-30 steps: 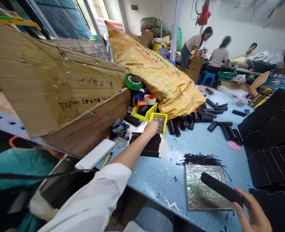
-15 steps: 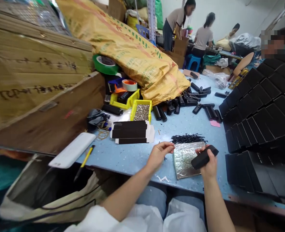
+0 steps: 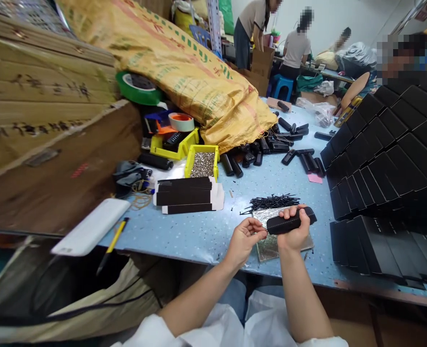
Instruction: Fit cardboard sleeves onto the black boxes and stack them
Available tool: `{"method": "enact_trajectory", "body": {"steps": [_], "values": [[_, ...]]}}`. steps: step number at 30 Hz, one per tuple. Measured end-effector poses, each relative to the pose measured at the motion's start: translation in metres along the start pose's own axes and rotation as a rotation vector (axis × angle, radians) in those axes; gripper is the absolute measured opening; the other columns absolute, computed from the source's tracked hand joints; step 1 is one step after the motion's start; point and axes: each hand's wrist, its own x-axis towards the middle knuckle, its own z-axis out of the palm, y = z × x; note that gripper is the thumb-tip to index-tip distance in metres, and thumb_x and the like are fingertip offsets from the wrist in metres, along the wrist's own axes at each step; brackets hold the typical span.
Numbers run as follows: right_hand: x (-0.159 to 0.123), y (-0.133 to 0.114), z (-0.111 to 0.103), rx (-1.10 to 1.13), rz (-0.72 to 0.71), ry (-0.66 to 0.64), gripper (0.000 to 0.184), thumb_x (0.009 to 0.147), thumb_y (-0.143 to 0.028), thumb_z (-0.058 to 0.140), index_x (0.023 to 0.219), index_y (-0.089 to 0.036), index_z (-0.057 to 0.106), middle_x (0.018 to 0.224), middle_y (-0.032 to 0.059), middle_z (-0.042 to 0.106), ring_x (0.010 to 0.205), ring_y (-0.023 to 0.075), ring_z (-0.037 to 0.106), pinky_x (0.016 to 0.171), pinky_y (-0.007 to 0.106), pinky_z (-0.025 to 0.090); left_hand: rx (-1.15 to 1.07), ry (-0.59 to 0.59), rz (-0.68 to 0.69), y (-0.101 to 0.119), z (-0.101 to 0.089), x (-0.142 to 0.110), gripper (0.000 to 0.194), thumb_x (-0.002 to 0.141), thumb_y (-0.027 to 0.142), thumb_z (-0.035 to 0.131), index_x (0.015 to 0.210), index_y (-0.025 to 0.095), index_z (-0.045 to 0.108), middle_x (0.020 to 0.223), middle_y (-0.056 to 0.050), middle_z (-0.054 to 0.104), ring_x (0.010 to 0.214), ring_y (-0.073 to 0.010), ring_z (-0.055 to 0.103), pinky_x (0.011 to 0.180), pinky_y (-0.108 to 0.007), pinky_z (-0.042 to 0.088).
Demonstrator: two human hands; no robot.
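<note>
My right hand (image 3: 296,235) is wrapped round a black oblong case (image 3: 284,224), held tilted above a flat pad wrapped in clear film (image 3: 267,251). My left hand (image 3: 245,241) pinches thumb against fingers right at the left end of that case. Whatever lies between those fingertips is too small to make out. Just behind the pad is a pile of thin black sticks (image 3: 274,202), perhaps pins or screws. Farther left stands a yellow bin (image 3: 216,169) of small shiny metal parts (image 3: 203,165).
Flattened black-and-white cartons (image 3: 184,195) lie left of my hands. Stacked black boxes (image 3: 387,159) wall off the right. Loose black cases (image 3: 267,147) spread beside a yellow sack (image 3: 199,82). A white slab (image 3: 90,226) and a yellow-black pen (image 3: 114,245) are at the left edge. Several people work behind.
My right hand has brought the black case left and turned it more level. My left fingertips now meet its end, where before there was a gap. The view has shifted slightly.
</note>
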Motion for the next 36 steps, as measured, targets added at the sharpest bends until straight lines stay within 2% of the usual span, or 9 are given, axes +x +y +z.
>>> {"method": "enact_trajectory", "body": {"steps": [6,10,14,17,20,25,32,34,36], "values": [[0.009,-0.005,-0.015,-0.146,-0.007,-0.002,0.021,0.081,-0.039,0.061,0.093,-0.025,0.05,0.068,-0.0083,0.048,0.056,0.0087,0.052,0.062,0.024,0.048,0.118,-0.008,0.032,-0.007,-0.014,0.003,0.025,0.069,0.025,0.079,0.087,0.017,0.064,0.079,-0.001,0.066,0.075,-0.0132,0.061,0.072,-0.025,0.049],[0.044,-0.027,-0.066,-0.817,0.162,-0.103,0.047,0.072,-0.052,0.071,0.104,-0.023,0.053,0.083,-0.0004,0.065,0.065,0.0176,0.063,0.066,0.033,0.051,0.565,-0.114,0.177,-0.006,-0.035,0.011,0.014,0.086,0.028,0.061,0.091,0.018,0.071,0.092,-0.006,0.068,0.09,-0.0183,0.062,0.083,-0.031,0.047],[0.073,-0.052,-0.127,-1.481,0.073,-0.067,0.046,0.069,-0.061,0.065,0.085,-0.018,0.063,0.083,0.008,0.069,0.082,0.0275,0.065,0.073,0.035,0.05,0.913,-0.269,0.361,-0.013,-0.032,0.022,0.019,0.091,0.021,0.052,0.093,0.02,0.071,0.093,-0.007,0.068,0.091,-0.0195,0.062,0.084,-0.033,0.048],[0.067,-0.055,-0.146,-1.605,0.128,-0.106,0.047,0.072,-0.062,0.059,0.087,-0.018,0.066,0.091,0.0105,0.072,0.091,0.0299,0.066,0.079,0.037,0.05,1.033,-0.266,0.495,-0.02,-0.02,0.038,0.02,0.091,0.017,0.051,0.097,0.019,0.07,0.094,-0.008,0.068,0.093,-0.02,0.062,0.084,-0.033,0.049],[0.045,-0.049,-0.144,-1.599,0.137,-0.13,0.048,0.075,-0.06,0.056,0.097,-0.018,0.066,0.1,0.0105,0.072,0.098,0.0294,0.066,0.086,0.037,0.049,1.084,-0.175,0.553,-0.017,-0.018,0.06,0.019,0.09,0.015,0.052,0.096,0.019,0.069,0.094,-0.007,0.068,0.091,-0.0188,0.063,0.082,-0.032,0.05],[0.037,-0.056,-0.136,-1.728,0.199,-0.184,0.045,0.078,-0.062,0.052,0.095,-0.022,0.065,0.086,0.0071,0.073,0.087,0.0282,0.07,0.077,0.035,0.051,1.162,-0.059,0.58,0.03,-0.049,0.092,0.017,0.084,0.012,0.055,0.087,0.019,0.07,0.086,-0.004,0.068,0.081,-0.0176,0.064,0.077,-0.03,0.051],[0.094,-0.078,-0.136,-2.151,0.174,0.01,0.064,0.084,-0.067,0.039,0.121,-0.017,0.053,0.097,0.017,0.07,0.088,0.0357,0.069,0.076,0.044,0.05,1.321,0.315,0.667,0.152,-0.124,0.132,0.021,0.083,0.011,0.051,0.096,0.013,0.068,0.104,-0.013,0.064,0.104,-0.0275,0.058,0.099,-0.044,0.042],[0.104,-0.076,-0.14,-2.185,0.148,0.018,0.065,0.085,-0.066,0.036,0.123,-0.015,0.051,0.108,0.0196,0.068,0.096,0.0381,0.067,0.078,0.045,0.05,1.375,0.299,0.664,0.168,-0.142,0.126,0.02,0.081,0.015,0.058,0.098,0.015,0.068,0.108,-0.011,0.063,0.107,-0.0278,0.056,0.101,-0.044,0.041],[0.108,-0.072,-0.15,-2.159,0.116,0.039,0.067,0.083,-0.068,0.038,0.123,-0.016,0.05,0.116,0.02,0.065,0.101,0.0391,0.064,0.08,0.046,0.05,1.479,0.173,0.613,0.165,-0.159,0.106,0.02,0.082,0.022,0.062,0.101,0.018,0.067,0.109,-0.008,0.063,0.106,-0.0259,0.057,0.098,-0.04,0.043]]}}
